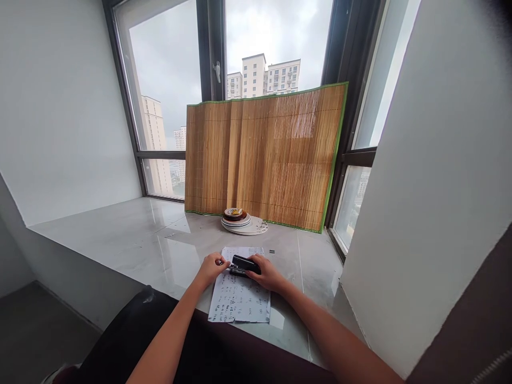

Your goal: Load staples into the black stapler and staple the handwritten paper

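A black stapler (245, 262) lies over handwritten paper sheets (248, 300), its top arm raised from its base. My right hand (269, 273) is closed round the stapler's right end. At the other end, my left hand (211, 268) is closed in a pinch. Something small and dark shows at its fingertips, against the stapler's left end, too small to make out. Just beyond the paper's upper right corner lies a small dark green strip (272, 251).
Behind the paper stands a stack of plates (240, 229) on the tiled window ledge (132, 240). A bamboo mat (264, 160) with green edging leans on the window. Small scraps (170, 235) lie left of the plates. A white wall (432, 160) rises on the right.
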{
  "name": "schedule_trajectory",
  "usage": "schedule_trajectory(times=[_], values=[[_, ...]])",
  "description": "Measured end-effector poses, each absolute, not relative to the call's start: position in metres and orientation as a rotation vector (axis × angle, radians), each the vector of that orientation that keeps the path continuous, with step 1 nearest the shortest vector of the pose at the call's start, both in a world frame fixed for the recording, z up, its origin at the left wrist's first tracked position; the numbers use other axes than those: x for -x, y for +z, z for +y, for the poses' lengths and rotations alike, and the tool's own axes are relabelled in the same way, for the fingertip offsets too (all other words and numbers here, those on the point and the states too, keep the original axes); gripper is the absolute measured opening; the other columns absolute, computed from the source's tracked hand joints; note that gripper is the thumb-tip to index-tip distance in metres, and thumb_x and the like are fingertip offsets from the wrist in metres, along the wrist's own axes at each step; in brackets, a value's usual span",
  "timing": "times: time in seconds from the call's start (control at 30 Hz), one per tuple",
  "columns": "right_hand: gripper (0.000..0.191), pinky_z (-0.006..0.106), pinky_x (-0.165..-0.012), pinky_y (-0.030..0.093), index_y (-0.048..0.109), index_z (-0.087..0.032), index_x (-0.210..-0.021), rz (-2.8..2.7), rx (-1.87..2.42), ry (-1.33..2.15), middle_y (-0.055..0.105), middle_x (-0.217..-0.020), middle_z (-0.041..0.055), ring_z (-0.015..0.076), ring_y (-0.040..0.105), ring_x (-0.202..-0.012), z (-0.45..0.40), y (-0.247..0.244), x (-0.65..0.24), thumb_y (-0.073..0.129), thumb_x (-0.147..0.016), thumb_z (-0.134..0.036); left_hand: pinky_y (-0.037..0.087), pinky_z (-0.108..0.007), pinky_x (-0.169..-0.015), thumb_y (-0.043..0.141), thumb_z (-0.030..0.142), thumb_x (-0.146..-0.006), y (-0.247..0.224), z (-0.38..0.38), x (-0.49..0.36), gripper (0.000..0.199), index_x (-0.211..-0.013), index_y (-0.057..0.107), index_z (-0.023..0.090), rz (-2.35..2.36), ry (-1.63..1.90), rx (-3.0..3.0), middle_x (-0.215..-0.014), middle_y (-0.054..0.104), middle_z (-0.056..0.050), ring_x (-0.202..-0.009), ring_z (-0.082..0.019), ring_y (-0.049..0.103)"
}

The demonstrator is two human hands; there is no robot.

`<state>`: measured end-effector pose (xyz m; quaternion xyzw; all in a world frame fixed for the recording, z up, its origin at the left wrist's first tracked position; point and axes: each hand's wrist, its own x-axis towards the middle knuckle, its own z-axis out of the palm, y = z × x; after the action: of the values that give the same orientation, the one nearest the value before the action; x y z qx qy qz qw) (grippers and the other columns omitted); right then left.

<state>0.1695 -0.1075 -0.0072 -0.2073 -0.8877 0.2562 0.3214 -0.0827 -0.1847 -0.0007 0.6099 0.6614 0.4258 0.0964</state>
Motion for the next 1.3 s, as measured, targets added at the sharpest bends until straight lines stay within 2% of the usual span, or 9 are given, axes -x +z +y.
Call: schedule_trajectory(times=[0.37, 0.73, 1.13, 1.3], values=[[0.018, 0.031, -0.083, 0.042, 0.065, -0.021, -0.105, -2.345, 0.562, 0.640, 0.063, -0.099, 0.0026, 0.0189, 0.057, -0.091, -0.108, -0.006, -0.169, 0.072, -0.090, -0.027, 0.044, -0.031, -0.066, 0.075, 0.046, -0.072, -0.007, -0.180, 0.090, 0.028, -0.065, 0.078, 0.019, 2.055, 1.286, -1.718, -0.076, 0.072, -0.005, -0.067, -0.019, 0.062], [0.020, 0.032, -0.086, 0.043, 0.065, -0.022, -0.109, -2.338, 0.548, 0.656, 0.064, -0.103, 0.0035, 0.0198, 0.058, -0.094, -0.108, -0.005, -0.169, 0.071, -0.090, -0.024, 0.046, -0.031, -0.069, 0.077, 0.045, -0.073, -0.010, -0.181, 0.093, 0.026, -0.066, 0.078, 0.019, 2.087, 1.323, -1.681, -0.084, 0.073, -0.006, -0.068, -0.018, 0.061], [0.019, 0.032, -0.085, 0.044, 0.064, -0.022, -0.108, -2.345, 0.564, 0.656, 0.063, -0.102, 0.0039, 0.0201, 0.057, -0.093, -0.108, -0.005, -0.169, 0.071, -0.091, -0.026, 0.046, -0.032, -0.071, 0.078, 0.042, -0.072, -0.003, -0.188, 0.089, 0.023, -0.067, 0.078, 0.020, 2.177, 1.298, -1.642, -0.080, 0.071, -0.005, -0.069, -0.019, 0.061], [0.018, 0.032, -0.084, 0.044, 0.065, -0.022, -0.107, -2.344, 0.567, 0.655, 0.064, -0.102, 0.0036, 0.0199, 0.058, -0.093, -0.109, -0.004, -0.169, 0.071, -0.091, -0.026, 0.048, -0.030, -0.071, 0.077, 0.034, -0.069, -0.001, -0.190, 0.088, 0.019, -0.084, 0.080, 0.022, 2.128, 1.344, -1.694, -0.086, 0.073, -0.003, -0.072, -0.019, 0.061]])
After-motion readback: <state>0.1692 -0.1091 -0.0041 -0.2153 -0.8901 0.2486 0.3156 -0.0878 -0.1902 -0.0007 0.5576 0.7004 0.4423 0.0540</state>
